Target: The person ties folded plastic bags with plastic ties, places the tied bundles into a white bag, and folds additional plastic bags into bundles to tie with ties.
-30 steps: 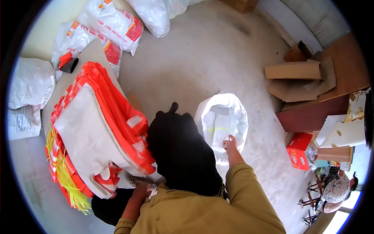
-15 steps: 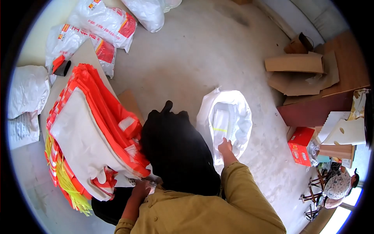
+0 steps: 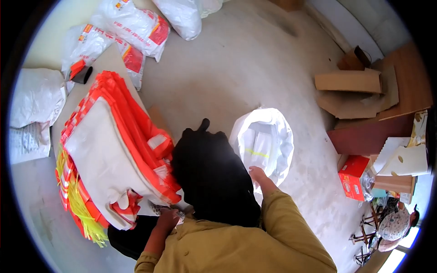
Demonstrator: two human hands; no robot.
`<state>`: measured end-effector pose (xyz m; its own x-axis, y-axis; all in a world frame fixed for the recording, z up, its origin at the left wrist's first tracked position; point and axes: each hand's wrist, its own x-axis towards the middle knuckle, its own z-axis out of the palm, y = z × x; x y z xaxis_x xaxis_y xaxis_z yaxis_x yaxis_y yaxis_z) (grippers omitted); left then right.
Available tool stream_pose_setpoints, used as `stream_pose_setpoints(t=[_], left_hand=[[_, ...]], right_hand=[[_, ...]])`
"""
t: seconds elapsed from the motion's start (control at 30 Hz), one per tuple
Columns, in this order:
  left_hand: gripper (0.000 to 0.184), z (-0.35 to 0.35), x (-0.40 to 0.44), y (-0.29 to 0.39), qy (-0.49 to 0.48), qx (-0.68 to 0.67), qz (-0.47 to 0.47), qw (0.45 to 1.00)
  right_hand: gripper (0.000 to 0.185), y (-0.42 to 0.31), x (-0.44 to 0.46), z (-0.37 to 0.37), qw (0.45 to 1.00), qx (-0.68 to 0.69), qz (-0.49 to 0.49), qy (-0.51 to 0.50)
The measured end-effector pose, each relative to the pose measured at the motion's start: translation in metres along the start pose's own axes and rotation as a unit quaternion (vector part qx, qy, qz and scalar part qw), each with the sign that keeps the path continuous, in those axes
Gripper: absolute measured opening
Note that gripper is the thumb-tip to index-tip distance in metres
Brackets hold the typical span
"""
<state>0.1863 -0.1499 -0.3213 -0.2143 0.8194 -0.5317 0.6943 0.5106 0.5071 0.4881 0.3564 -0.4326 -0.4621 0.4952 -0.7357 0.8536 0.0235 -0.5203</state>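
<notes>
A white sack [image 3: 287, 132] stands with its mouth wide. Inside lie white folded bundles [image 3: 260, 142] with a yellow band across them. My right hand [image 3: 258, 175] is at the sack's near rim, its fingers partly hidden and seemingly closed on the edge. My left hand [image 3: 168, 219] is low, beside a stack of red and white bags [image 3: 102, 141]. Its fingers curl in by a small patterned piece [image 3: 159, 209], and what they hold is hidden. Between my hands is a large black shape [image 3: 211, 177], whose kind I cannot make out.
Yellow strips [image 3: 82, 211] hang from the stack's left side. Filled white bags [image 3: 136, 34] with red print lie at the back left. On the right are an open cardboard box [image 3: 348, 83], a red box [image 3: 353, 175] and, farther off, a person [image 3: 395, 223].
My right hand has drawn back from the bundles inside the sack toward its near rim. The view has shifted slightly. My left hand stays beside the stack.
</notes>
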Motion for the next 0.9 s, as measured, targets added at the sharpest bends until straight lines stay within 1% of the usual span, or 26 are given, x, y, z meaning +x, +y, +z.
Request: stream_pose_setpoints(t=[0.03, 0.07, 0.13, 0.2, 0.27, 0.33, 0.37, 0.4, 0.47, 0.5, 0.53, 0.63, 0.73, 0.8, 0.9], left_hand=[[0.044, 0.016, -0.003, -0.018, 0.022, 0.035, 0.038, 0.998], [0.044, -0.004, -0.005, 0.003, 0.014, 0.011, -0.017, 1.0], [0.043, -0.042, 0.001, 0.051, 0.003, -0.044, -0.13, 0.991], [0.042, -0.051, 0.008, 0.058, -0.048, -0.01, -0.163, 0.985], [0.045, -0.059, 0.011, 0.069, -0.09, 0.006, -0.202, 0.975], [0.041, -0.051, 0.008, 0.066, -0.051, 0.03, -0.182, 0.981], [0.04, -0.049, 0.006, 0.066, -0.032, 0.044, -0.171, 0.984], [0.041, -0.053, 0.004, 0.071, -0.037, 0.029, -0.178, 0.983], [0.043, -0.067, 0.0, 0.083, -0.05, 0.0, -0.186, 0.981], [0.045, -0.078, -0.002, 0.091, -0.081, -0.025, -0.211, 0.974], [0.047, -0.08, -0.005, 0.092, -0.07, -0.031, -0.205, 0.976], [0.051, -0.084, -0.011, 0.094, -0.039, -0.046, -0.189, 0.98], [0.051, -0.087, -0.015, 0.093, -0.026, -0.052, -0.185, 0.981], [0.05, -0.076, -0.011, 0.085, -0.028, -0.061, -0.184, 0.981], [0.048, -0.084, -0.019, 0.092, -0.025, -0.045, -0.182, 0.982]], right_hand=[[0.038, -0.015, -0.009, -0.004, 0.992, -0.108, -0.058, 0.012], [0.039, -0.014, 0.002, -0.001, 0.982, -0.16, -0.101, 0.017], [0.039, -0.02, 0.01, -0.004, 0.988, -0.128, -0.083, 0.006], [0.038, -0.064, -0.024, -0.023, 0.992, -0.08, -0.062, 0.072], [0.036, -0.086, -0.034, -0.04, 0.987, -0.088, -0.067, 0.12], [0.033, -0.101, -0.042, -0.047, 0.975, 0.027, -0.125, 0.184], [0.033, -0.115, -0.046, -0.053, 0.968, 0.032, -0.159, 0.192], [0.033, -0.124, -0.046, -0.063, 0.959, 0.039, -0.193, 0.202], [0.042, -0.156, -0.056, -0.068, 0.945, 0.209, -0.225, 0.11], [0.047, -0.173, -0.061, -0.071, 0.927, 0.29, -0.23, 0.064], [0.055, -0.204, -0.085, -0.071, 0.813, 0.544, -0.196, -0.07], [0.072, -0.246, -0.113, -0.078, 0.883, 0.417, -0.201, -0.079], [0.078, -0.303, -0.193, -0.087, 0.888, 0.425, -0.139, -0.11], [0.077, -0.293, -0.183, -0.084, 0.906, 0.361, -0.207, -0.077], [0.075, -0.28, -0.18, -0.079, 0.918, 0.266, -0.294, -0.023]])
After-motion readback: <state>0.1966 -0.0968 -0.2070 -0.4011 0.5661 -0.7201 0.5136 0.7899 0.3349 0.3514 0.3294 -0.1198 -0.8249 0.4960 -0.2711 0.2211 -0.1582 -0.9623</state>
